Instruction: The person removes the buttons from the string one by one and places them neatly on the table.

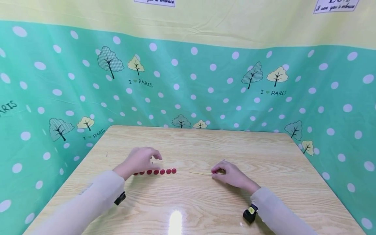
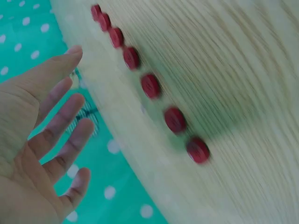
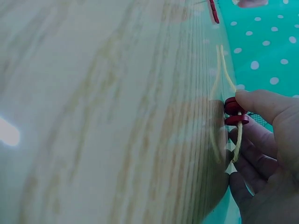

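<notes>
Several red buttons [image 1: 162,171] lie in a row on the wooden table, also seen as red discs [image 2: 175,119] in the left wrist view. My left hand [image 1: 143,160] hovers over the row, fingers apart and holding nothing; in its wrist view the hand [image 2: 51,126] is beside the row. My right hand [image 1: 230,174] pinches red buttons threaded on a yellow cord. In the right wrist view, thumb and fingers of that hand [image 3: 268,140] hold the buttons [image 3: 235,106], with the cord [image 3: 225,70] extending beyond them and a short end on the near side.
The wooden table [image 1: 205,147] meets a green dotted curtain [image 1: 182,81] at its back and sides. Bright glare [image 1: 175,222] shows near the front. Black devices are strapped at both wrists, one at the right sleeve [image 1: 249,214].
</notes>
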Action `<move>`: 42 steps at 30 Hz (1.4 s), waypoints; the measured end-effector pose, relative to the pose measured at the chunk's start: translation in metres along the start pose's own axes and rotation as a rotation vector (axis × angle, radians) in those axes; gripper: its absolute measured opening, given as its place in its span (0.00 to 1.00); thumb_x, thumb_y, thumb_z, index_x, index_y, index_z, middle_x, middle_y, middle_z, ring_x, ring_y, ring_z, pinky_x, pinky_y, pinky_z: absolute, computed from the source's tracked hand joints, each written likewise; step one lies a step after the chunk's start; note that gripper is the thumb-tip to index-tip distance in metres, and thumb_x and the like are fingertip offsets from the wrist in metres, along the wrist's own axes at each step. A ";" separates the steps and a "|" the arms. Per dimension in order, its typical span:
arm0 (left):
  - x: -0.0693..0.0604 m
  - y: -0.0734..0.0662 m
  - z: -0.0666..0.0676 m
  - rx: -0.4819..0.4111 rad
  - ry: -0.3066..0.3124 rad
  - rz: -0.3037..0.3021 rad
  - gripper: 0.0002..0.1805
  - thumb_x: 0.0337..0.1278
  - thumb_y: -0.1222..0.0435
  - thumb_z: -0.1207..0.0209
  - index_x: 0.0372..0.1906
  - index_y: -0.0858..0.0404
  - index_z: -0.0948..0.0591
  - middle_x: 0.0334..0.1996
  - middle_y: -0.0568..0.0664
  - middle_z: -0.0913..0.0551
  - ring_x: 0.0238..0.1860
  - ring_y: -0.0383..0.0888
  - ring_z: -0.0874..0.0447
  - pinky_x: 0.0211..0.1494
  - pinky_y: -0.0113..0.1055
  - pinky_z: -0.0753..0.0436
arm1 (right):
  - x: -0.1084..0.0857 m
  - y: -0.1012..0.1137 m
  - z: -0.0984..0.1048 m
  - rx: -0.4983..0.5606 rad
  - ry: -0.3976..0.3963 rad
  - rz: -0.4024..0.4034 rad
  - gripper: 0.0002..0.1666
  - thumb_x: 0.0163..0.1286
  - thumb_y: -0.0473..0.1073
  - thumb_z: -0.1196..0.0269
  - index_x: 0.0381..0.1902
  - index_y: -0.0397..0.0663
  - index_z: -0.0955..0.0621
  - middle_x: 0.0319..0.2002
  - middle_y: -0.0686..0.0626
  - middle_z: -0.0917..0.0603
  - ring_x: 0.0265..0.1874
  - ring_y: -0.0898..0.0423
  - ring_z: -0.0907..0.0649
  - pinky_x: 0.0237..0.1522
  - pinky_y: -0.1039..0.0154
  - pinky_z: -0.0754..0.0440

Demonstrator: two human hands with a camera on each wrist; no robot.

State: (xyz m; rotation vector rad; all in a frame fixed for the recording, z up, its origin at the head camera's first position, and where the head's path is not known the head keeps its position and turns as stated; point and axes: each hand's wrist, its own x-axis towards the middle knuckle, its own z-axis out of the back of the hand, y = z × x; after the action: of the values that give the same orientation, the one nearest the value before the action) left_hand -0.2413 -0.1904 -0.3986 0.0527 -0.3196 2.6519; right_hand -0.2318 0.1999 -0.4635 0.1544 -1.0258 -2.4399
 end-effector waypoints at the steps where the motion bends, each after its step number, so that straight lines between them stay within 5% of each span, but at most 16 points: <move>1: 0.002 -0.004 -0.001 -0.008 -0.005 -0.012 0.15 0.49 0.54 0.25 0.43 0.51 0.13 0.39 0.40 0.13 0.46 0.47 0.15 0.53 0.54 0.25 | 0.000 0.000 0.000 0.004 0.002 -0.003 0.12 0.69 0.48 0.32 0.47 0.51 0.14 0.43 0.54 0.19 0.44 0.56 0.21 0.48 0.58 0.23; 12: 0.031 -0.053 -0.029 -0.142 -0.060 -0.136 0.15 0.52 0.53 0.27 0.44 0.50 0.13 0.40 0.40 0.13 0.43 0.44 0.15 0.54 0.52 0.27 | -0.001 0.000 0.001 0.015 0.021 -0.019 0.12 0.69 0.45 0.32 0.48 0.50 0.15 0.43 0.54 0.20 0.47 0.55 0.21 0.51 0.57 0.22; 18: 0.046 -0.085 -0.053 -0.242 -0.026 -0.177 0.20 0.53 0.52 0.28 0.50 0.50 0.15 0.43 0.40 0.14 0.46 0.42 0.17 0.54 0.47 0.27 | 0.000 0.000 0.002 0.005 0.018 -0.011 0.11 0.69 0.46 0.32 0.47 0.51 0.15 0.43 0.54 0.20 0.46 0.54 0.22 0.51 0.54 0.24; 23: 0.055 -0.112 -0.069 -0.225 -0.006 -0.191 0.22 0.52 0.50 0.28 0.52 0.49 0.16 0.43 0.38 0.14 0.45 0.37 0.18 0.55 0.46 0.25 | 0.000 -0.001 0.002 -0.008 0.009 0.003 0.10 0.70 0.46 0.33 0.46 0.51 0.15 0.42 0.55 0.19 0.44 0.56 0.21 0.49 0.55 0.24; 29: 0.065 -0.134 -0.083 -0.156 -0.055 -0.198 0.21 0.51 0.47 0.28 0.50 0.47 0.15 0.42 0.37 0.14 0.44 0.35 0.19 0.50 0.46 0.27 | 0.000 -0.003 0.002 0.007 0.008 0.011 0.10 0.71 0.47 0.34 0.46 0.51 0.15 0.42 0.55 0.18 0.42 0.57 0.22 0.47 0.58 0.25; 42: 0.080 -0.154 -0.095 -0.082 -0.110 -0.163 0.14 0.50 0.49 0.26 0.42 0.44 0.13 0.36 0.33 0.14 0.39 0.36 0.20 0.39 0.37 0.32 | -0.001 -0.005 0.001 0.019 -0.002 0.024 0.10 0.74 0.48 0.37 0.46 0.51 0.15 0.43 0.56 0.19 0.43 0.57 0.22 0.47 0.60 0.24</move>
State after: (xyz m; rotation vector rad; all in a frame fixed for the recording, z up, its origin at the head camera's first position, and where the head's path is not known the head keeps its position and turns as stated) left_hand -0.2412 0.0003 -0.4502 0.1904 -0.4410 2.4765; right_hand -0.2332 0.2041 -0.4661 0.1454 -1.0452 -2.4096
